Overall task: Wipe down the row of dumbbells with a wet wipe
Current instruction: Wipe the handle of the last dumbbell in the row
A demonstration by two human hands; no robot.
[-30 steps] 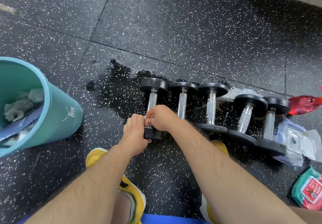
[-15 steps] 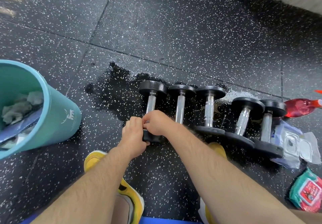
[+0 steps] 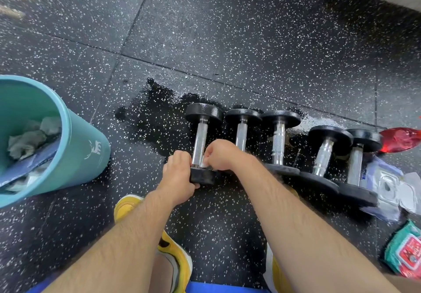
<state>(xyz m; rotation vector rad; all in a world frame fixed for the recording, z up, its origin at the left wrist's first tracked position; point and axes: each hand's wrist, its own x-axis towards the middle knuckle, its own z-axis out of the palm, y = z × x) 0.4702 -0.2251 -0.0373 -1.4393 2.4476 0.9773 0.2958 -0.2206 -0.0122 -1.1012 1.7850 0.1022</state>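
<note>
Little has shifted — both hands stay at the near end of the leftmost dumbbell (image 3: 200, 142), lying on the floor (image 3: 227, 42). Grip of the left hand (image 3: 178, 176) clamps its near head; the right hand (image 3: 222, 155) pinches the wet wipe (image 3: 206, 166) against the handle. Wiping has likely just begun — next, stroke up the handle.

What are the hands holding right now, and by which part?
The left hand grips the leftmost dumbbell by its near black head. The right hand pinches a white wet wipe against the near end of its handle.
</note>
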